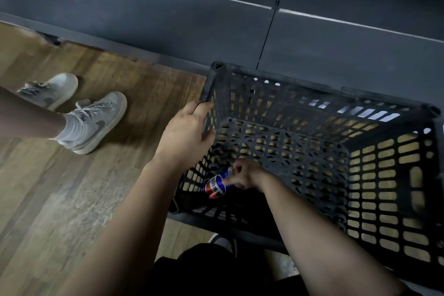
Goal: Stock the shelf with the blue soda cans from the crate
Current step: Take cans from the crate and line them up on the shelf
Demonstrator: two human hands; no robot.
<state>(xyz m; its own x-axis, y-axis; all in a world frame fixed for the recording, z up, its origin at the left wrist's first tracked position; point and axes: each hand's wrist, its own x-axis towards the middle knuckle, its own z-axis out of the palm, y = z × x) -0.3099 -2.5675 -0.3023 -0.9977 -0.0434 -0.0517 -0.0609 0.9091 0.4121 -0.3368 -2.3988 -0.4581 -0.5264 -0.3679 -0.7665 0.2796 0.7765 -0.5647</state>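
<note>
Blue soda can [216, 186]: a single one is seen, low in the near-left corner of the crate [389, 199], tilted, with its red and white label turned up toward the camera. It is gripped by the right hand [245, 174], whose fingers are curled round the end of the can that points deeper into the crate. Whether the can rests on the crate bottom or is already raised off it cannot be told. The left wall of the crate is held by the left hand [185, 134], with fingers hooked over the rim and the thumb pressed against the mesh, so the crate is judged to be steadied for the lift.

No other can is visible on the part of the crate bottom that shows; the near edge is hidden behind the forearms. From this it is judged that the task is close to its end and that this may be the last can to be taken out. The dark grey shelf [168, 19] is seen just beyond the crate, but only its lower part is in view and no cans are seen on it, so what has been stocked cannot be confirmed. The can has yet to be lifted out and set on the shelf.

A pair of pale sneakers [96, 122] belonging to another person is seen on the wooden floor [60, 199], well apart from the crate.
</note>
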